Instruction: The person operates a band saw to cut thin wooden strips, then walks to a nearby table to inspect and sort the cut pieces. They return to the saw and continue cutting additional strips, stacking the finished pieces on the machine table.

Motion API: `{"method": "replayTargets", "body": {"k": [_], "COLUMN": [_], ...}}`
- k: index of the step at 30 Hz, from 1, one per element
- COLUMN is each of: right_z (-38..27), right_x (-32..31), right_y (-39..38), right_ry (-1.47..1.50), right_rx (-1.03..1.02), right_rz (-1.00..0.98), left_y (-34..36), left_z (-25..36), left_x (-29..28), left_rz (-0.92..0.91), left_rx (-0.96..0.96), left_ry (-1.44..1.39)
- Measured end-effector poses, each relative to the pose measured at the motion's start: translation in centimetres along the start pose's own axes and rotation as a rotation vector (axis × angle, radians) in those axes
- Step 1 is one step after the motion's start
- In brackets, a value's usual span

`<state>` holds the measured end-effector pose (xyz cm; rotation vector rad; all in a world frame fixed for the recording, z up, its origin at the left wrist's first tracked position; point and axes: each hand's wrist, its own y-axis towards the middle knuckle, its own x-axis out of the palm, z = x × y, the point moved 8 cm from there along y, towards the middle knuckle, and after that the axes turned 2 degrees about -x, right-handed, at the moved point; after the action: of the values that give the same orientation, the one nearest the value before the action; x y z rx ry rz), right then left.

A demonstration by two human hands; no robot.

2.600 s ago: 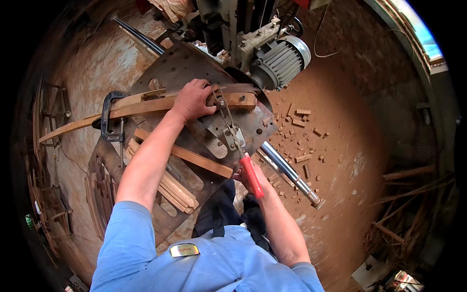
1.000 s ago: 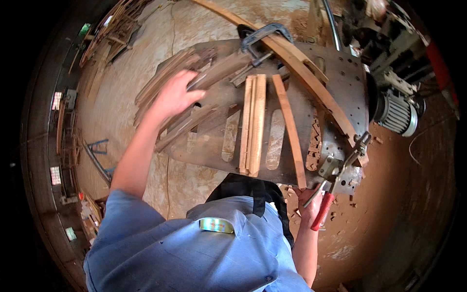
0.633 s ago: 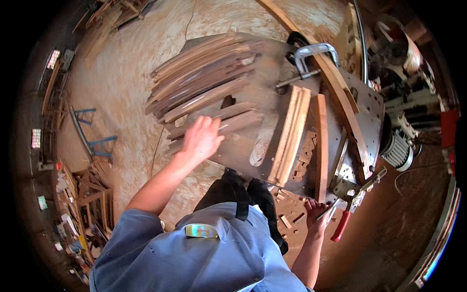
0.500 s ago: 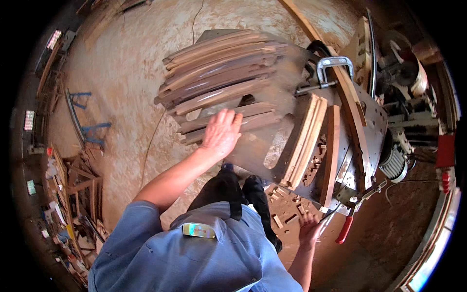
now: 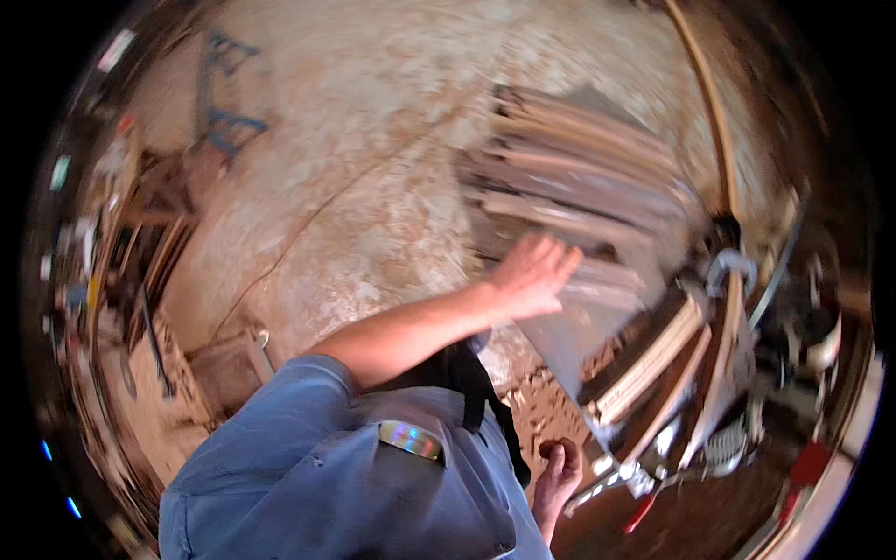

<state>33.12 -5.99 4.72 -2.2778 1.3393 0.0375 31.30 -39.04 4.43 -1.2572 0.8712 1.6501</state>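
My left hand (image 5: 537,275) reaches out flat, fingers stretched, over the nearest of the curved wooden strips (image 5: 569,173). Blur hides whether it touches them. Those strips lie side by side in a row on a dark metal table (image 5: 574,336). Low on the right, my right hand (image 5: 560,471) is curled closed by the table's near corner; what its fingers hold, if anything, I cannot make out. Close to it are a toggle clamp with a red handle (image 5: 639,513), a pale stack of strips (image 5: 649,359) and a single curved strip (image 5: 667,397).
A grey C-clamp (image 5: 731,269) grips a long curved wooden piece (image 5: 714,112) at the table's right. A motor (image 5: 723,448) and machinery stand beyond. Wood offcuts (image 5: 551,401) litter the floor. Blue metal stands (image 5: 229,131) and stacked timber (image 5: 163,252) are at left.
The view has swung left, so the table appears farther right. My left hand stays over the near strips. My right hand's fingers, spread beside the toggle clamp before, are now curled.
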Motion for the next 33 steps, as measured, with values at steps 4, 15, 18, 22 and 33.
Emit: {"method": "replayTargets", "body": {"k": [4,15,18,22,33], "right_z": [-1.7,-5.9,-11.9,-12.8,-11.2], "right_x": [2.8,16.3,20.2,25.6,44.7], "right_y": [4.9,4.8,1.3,1.3,-4.2], "right_ry": [-0.018,-0.155,-0.509,-0.571,-0.836], "right_rx": [-0.098,-0.189,-0.384,-0.392,-0.518], "right_rz": [-0.167,-0.733,-0.862,-0.822,-1.225], "left_y": [-5.4,-38.4,-42.5,-42.1,-49.0], "left_z": [-1.7,-12.1,-11.8,-15.2,-26.2], "left_x": [-4.7,1.9,4.4,4.3,-1.4], "left_rz": [0.196,-0.491,-0.519,-0.377,-0.179], "left_rx": [0.009,-0.941,-1.012,-0.972,-0.977], "left_ry": [-0.215,-0.186,-0.367,-0.434,-0.46]}}
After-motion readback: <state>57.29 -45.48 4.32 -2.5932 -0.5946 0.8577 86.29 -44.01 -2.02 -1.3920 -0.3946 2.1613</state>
